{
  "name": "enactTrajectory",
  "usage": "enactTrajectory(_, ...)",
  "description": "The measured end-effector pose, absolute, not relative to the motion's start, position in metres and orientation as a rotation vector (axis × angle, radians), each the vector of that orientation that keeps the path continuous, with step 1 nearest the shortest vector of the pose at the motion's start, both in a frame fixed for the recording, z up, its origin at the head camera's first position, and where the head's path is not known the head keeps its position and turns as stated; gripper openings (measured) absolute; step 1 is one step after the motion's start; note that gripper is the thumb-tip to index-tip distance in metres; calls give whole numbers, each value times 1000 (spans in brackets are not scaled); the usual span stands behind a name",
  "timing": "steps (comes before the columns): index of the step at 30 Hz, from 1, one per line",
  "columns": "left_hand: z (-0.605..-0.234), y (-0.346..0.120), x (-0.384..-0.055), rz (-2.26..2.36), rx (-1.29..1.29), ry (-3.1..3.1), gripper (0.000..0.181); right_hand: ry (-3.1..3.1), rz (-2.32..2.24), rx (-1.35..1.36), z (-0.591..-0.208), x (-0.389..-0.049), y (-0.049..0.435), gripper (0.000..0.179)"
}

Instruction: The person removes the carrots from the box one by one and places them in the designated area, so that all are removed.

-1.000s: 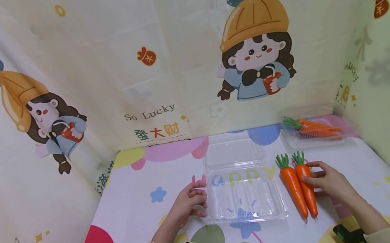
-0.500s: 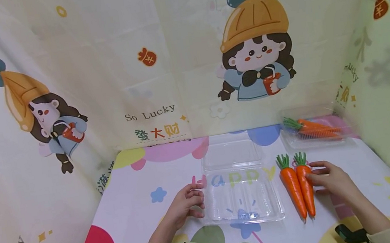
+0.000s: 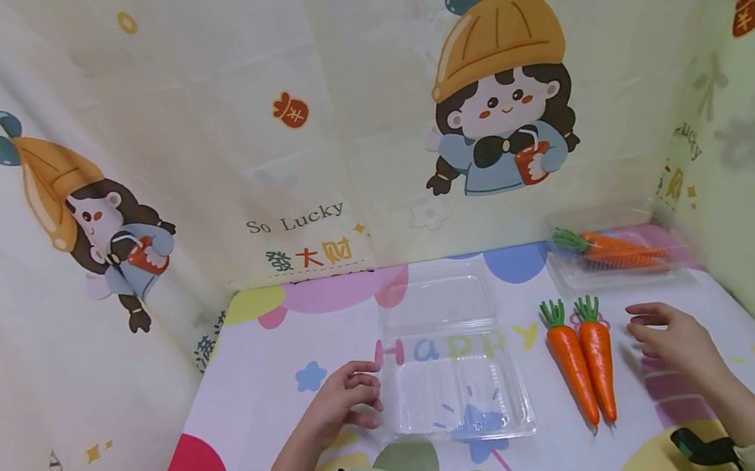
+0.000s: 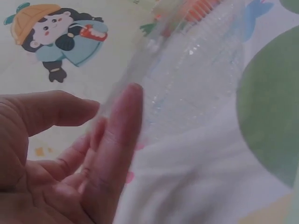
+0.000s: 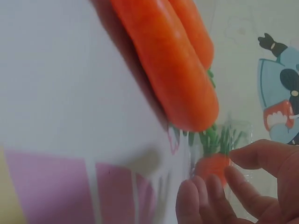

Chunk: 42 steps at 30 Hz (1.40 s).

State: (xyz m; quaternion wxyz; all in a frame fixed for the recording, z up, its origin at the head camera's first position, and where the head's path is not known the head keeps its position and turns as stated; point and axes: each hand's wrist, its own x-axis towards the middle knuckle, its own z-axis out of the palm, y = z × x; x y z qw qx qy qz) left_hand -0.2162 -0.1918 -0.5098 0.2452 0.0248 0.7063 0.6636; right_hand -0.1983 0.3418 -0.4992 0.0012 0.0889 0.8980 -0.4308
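Note:
A clear plastic clamshell box [image 3: 456, 419] lies open on the printed tablecloth, its lid folded back toward the wall. My left hand [image 3: 351, 398] pinches the box's left edge, which runs between thumb and fingers in the left wrist view. Two orange carrots with green tops, a left carrot [image 3: 571, 369] and a right carrot [image 3: 599, 365], lie side by side to the right of the box. Beyond them, my right hand [image 3: 675, 341] hovers apart from the carrots with fingers loosely bent and nothing held.
Another clear plastic box [image 3: 568, 284] stands at the back right, with carrots [image 3: 617, 248] inside. A patterned cloth wall [image 3: 364, 148] closes off the back, and similar cloth hangs on both sides.
The open box has slid left together with my left hand. My right hand has let go of the right carrot and drawn away to the right; the carrots now lie side by side.

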Motion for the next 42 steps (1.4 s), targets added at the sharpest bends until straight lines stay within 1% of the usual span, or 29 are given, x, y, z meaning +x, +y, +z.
enactTrajectory(3, -500, -192, -210, 1697, 83, 2116, 51, 2940, -1251, 268, -502, -202, 347, 47)
enactTrajectory(6, -488, -179, -200, 1454, 194, 2539, 43, 3064, -1153, 260, -503, -207, 351, 42)
enactTrajectory(10, -482, -140, -186, 957, 423, 3107, 32, 3189, -1104, 250, -505, -215, 356, 35)
enactTrajectory(13, -485, -107, -177, 698, 608, 3275, 28, 3291, -1099, 211, -508, -223, 358, 32)
enactTrajectory(17, -487, -68, -165, 501, 832, 3305, 28, 3427, -1154, 134, -513, -234, 362, 30)
enactTrajectory(20, -491, -42, -156, 357, 997, 3298, 31, 3498, -1113, 135, -511, -241, 364, 33)
enactTrajectory(23, -495, -18, -150, 230, 1103, 3238, 37, 3542, -967, 107, -508, -249, 367, 41)
enactTrajectory(27, -498, 5, -148, 130, 1193, 3141, 47, 3575, -802, -32, -507, -261, 373, 51)
enactTrajectory(32, -501, 15, -150, 26, 1275, 3102, 47, 3573, -669, -158, -509, -271, 375, 51)
enactTrajectory(38, -506, 12, -155, 6, 1305, 3101, 45, 3576, -611, -192, -511, -277, 376, 48)
enactTrajectory(42, -510, 8, -158, 27, 1321, 3124, 45, 3568, -637, -208, -511, -280, 376, 42)
